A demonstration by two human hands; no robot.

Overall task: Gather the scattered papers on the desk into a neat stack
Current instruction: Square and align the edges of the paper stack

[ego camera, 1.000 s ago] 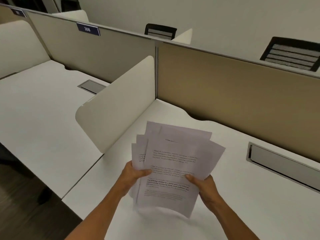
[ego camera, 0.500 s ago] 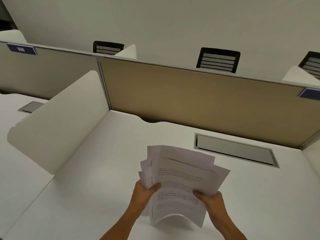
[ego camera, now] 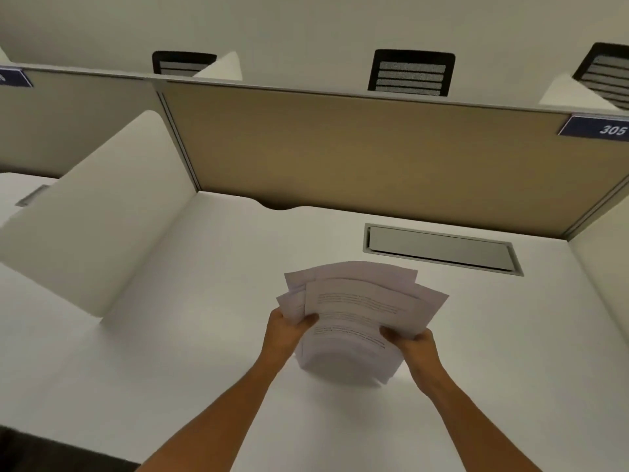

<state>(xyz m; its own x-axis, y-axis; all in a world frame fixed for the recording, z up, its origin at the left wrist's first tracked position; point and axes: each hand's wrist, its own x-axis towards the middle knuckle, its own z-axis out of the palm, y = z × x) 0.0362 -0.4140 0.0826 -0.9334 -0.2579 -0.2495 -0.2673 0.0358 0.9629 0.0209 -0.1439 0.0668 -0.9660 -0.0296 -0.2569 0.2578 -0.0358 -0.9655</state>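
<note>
Thin matt printed papers (ego camera: 360, 311), smooth matt white desk (ego camera: 204, 301), tan cloth-looking partition (ego camera: 357, 158), brushed-metal cable hatch (ego camera: 439, 248).

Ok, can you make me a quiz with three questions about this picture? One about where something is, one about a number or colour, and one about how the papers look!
1. Where is the grey cable hatch?
A. In the desk top, beyond the papers, towards the right
B. On the floor
C. On the left divider

2. What number is on the blue sign?
A. 112
B. 305
C. 900

3. How are the papers right now?
A. Lying flat in a tidy pile
B. Crumpled into a ball
C. Held by both hands, fanned out and uneven

Answers:
1. A, the hatch is set into the white desk near the tan back panel.
2. B, the sign reads 305.
3. C, the left hand and right hand grip the lower sides while the top corners stick out at different angles.
</note>
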